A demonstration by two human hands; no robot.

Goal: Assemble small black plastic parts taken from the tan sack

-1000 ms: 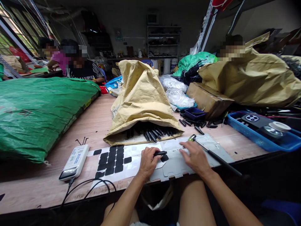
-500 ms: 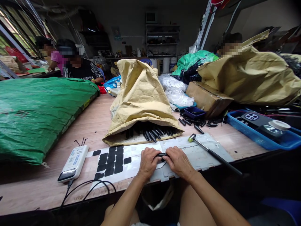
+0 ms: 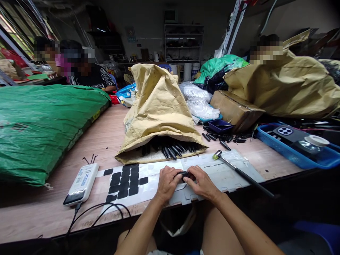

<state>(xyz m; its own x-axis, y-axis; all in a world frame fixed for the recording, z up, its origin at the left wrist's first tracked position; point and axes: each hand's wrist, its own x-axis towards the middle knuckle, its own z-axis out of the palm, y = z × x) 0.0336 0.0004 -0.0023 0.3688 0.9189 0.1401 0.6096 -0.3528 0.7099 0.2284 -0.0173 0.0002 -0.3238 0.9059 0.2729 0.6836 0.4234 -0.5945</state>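
Observation:
A short black cylindrical part [image 3: 184,174] lies between my two hands above the pale work sheet. My left hand [image 3: 168,181] is closed, pinching one end of it with thumb and fingers. On its other end, my right hand [image 3: 201,180] has a closed grip as well. Fingertips cover much of the part. Just behind my hands, a tan paper sack [image 3: 162,117] opens toward me, with several similar black parts [image 3: 171,152] in its mouth. To the left, black rounded-square stickers [image 3: 127,181] sit on a white backing sheet [image 3: 148,198]. A hammer [image 3: 236,170] rests at the right.
A white power bank [image 3: 82,184] with black cables is at the left, near a large green sack [image 3: 47,127]. At the right stand a blue tray [image 3: 289,156] holding a phone, and a cardboard box [image 3: 235,108]. Loose black parts [image 3: 209,136] lie before the box. Other people sit beyond.
Both hands stay in nearly the same place on the black part. My right fingers have shifted slightly around it. The camera view has moved a little.

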